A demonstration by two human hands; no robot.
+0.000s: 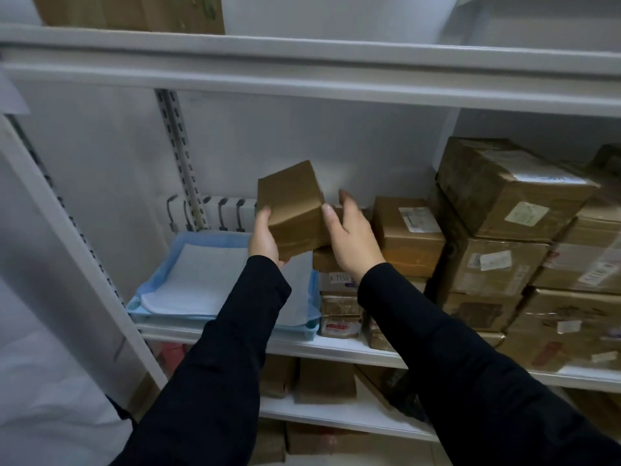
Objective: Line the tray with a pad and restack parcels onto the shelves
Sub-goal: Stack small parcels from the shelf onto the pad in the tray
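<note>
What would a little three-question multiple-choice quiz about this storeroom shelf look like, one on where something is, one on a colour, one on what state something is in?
1. Where does the tray sit?
A. at the shelf's left end, beside the stacked parcels
B. on the floor
C. on top of the parcels

2. What colour is the tray?
A. red
B. light blue
C. black

3. What state is the small brown parcel in?
A. lying in the tray
B. lifted, tilted, held in both hands
C. torn open

Answers: 1 A, the stacked parcels stand just right of it. 2 B, its rim is pale blue around the white pad. 3 B, the left hand and right hand grip its sides above the tray.
</note>
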